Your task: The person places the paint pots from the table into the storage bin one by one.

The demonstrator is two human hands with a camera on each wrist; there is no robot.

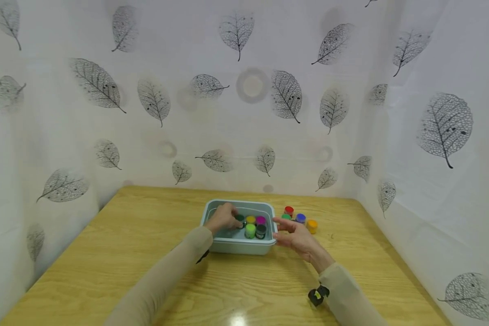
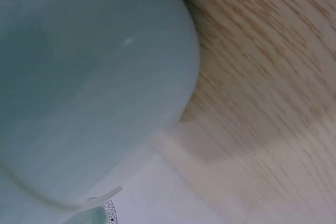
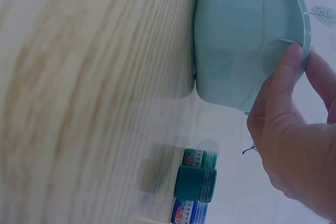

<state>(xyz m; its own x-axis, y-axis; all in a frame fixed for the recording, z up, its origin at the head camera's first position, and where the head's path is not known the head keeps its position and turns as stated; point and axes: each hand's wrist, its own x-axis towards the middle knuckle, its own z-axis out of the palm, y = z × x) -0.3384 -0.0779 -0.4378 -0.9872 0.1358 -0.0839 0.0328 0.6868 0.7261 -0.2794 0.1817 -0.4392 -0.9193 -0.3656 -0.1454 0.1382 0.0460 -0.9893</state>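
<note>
Head view: pinching a dark jar (image 1: 240,219) with the left hand (image 1: 224,217) inside the pale blue tub (image 1: 240,248), next to four more jars (image 1: 250,231), and holding the tub's right rim with the right hand (image 1: 298,237).

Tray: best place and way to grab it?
Likely the rim of the tray at both short ends, left hand from the left, right hand from the right, where it pinches now. The rim stands out past smooth walls. Jars sit inside, so I'd keep it level.
</note>
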